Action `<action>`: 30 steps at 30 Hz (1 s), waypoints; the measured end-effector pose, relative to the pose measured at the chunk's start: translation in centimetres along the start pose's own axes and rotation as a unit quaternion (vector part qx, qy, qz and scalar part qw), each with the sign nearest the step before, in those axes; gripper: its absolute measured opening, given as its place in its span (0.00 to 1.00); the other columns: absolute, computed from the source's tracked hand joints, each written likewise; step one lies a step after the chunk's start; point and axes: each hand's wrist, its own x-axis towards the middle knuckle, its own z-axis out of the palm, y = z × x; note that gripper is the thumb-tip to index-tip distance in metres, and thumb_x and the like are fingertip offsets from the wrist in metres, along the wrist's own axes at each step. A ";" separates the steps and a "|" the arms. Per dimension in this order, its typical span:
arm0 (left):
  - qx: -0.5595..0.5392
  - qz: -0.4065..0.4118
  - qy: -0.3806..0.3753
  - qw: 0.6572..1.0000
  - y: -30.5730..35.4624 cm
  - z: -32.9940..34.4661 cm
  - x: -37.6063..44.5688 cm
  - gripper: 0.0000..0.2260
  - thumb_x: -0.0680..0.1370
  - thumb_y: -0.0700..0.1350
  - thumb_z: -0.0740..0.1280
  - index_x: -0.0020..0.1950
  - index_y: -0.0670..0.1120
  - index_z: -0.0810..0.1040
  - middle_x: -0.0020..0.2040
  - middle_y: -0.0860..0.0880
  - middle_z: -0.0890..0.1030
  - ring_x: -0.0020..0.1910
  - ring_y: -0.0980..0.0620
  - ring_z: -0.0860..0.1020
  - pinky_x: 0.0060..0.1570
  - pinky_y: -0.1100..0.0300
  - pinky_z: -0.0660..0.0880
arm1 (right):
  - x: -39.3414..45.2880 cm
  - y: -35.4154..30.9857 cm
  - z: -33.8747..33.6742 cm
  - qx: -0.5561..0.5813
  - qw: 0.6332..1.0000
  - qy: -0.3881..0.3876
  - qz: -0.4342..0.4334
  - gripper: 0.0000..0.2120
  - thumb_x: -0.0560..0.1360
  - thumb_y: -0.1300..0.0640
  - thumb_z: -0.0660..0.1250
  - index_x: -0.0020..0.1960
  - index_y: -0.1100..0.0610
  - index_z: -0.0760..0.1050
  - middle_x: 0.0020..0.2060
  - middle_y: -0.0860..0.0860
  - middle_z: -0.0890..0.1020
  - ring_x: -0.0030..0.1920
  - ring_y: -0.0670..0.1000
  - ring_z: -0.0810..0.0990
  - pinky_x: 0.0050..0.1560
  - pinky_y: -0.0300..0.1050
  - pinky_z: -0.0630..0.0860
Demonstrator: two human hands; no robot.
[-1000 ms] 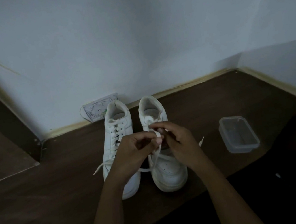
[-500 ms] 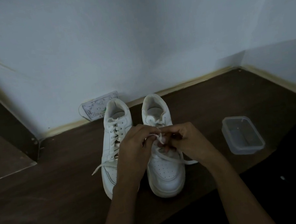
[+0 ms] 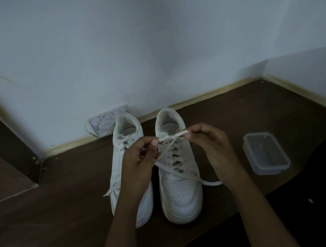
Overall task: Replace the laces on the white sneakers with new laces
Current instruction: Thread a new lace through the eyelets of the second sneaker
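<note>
Two white sneakers stand side by side on the dark counter (image 3: 58, 234), heels toward the wall. The left sneaker (image 3: 127, 171) is laced, with one loose end trailing off its outer side. Over the right sneaker (image 3: 179, 184), the left hand (image 3: 140, 162) and the right hand (image 3: 209, 144) each pinch a part of the lace (image 3: 172, 137) and draw it taut across the top eyelets, where a knot sits between them (whether it is a first crossing or a bow cannot be told in this dim light). The free ends cross down over the tongue, one running off the toe to the counter. A clear plastic container (image 3: 266, 152) sits well apart to the right.

The likely trouble: uneven pulling could cinch the knot off-centre, or a pinch could slip and let it slacken.
</note>
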 end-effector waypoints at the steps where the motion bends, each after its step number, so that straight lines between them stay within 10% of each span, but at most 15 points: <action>1: -0.007 -0.007 -0.007 1.000 0.1 0.1 0.0 0.08 0.80 0.45 0.64 0.51 0.43 0.81 0.44 0.38 0.82 0.44 0.39 0.80 0.44 0.50 0.79 | 0.0 -0.1 0.0 0.014 1.000 0.002 0.009 0.05 0.76 0.64 0.65 0.47 0.63 0.79 0.43 0.53 0.83 0.45 0.43 0.80 0.45 0.32 0.74; 10: 0.186 0.116 0.083 0.972 0.6 -1.1 0.2 0.02 0.75 0.54 0.68 0.45 0.60 0.81 0.38 0.57 0.79 0.39 0.58 0.77 0.37 0.68 0.71 | 0.1 -0.7 -0.2 0.063 0.994 0.073 -0.059 0.08 0.76 0.59 0.64 0.47 0.64 0.75 0.37 0.49 0.78 0.40 0.43 0.76 0.44 0.33 0.74; 20: 0.218 0.093 0.179 0.955 -1.2 -2.9 0.3 0.04 0.75 0.51 0.70 0.48 0.55 0.82 0.41 0.61 0.79 0.43 0.62 0.79 0.43 0.76 0.70 | 0.5 0.9 -3.2 -0.212 0.937 0.261 -0.099 0.08 0.74 0.59 0.71 0.47 0.46 0.79 0.43 0.46 0.82 0.44 0.37 0.79 0.44 0.26 0.72; 27: 0.212 0.040 0.229 0.949 -2.0 -3.7 0.3 0.02 0.76 0.51 0.71 0.48 0.57 0.82 0.41 0.57 0.83 0.40 0.54 0.82 0.43 0.52 0.80 | 0.5 2.1 -4.1 -0.269 0.912 0.309 -0.019 0.07 0.73 0.54 0.72 0.51 0.49 0.81 0.45 0.44 0.82 0.47 0.42 0.79 0.47 0.33 0.71; 30: 0.221 0.031 0.240 0.945 -1.8 -3.7 0.3 0.02 0.76 0.51 0.71 0.48 0.58 0.81 0.41 0.58 0.81 0.42 0.53 0.82 0.42 0.57 0.78 | 0.5 2.3 -3.9 -0.288 0.901 0.324 -0.003 0.07 0.73 0.54 0.71 0.51 0.52 0.82 0.47 0.47 0.84 0.50 0.46 0.81 0.50 0.39 0.72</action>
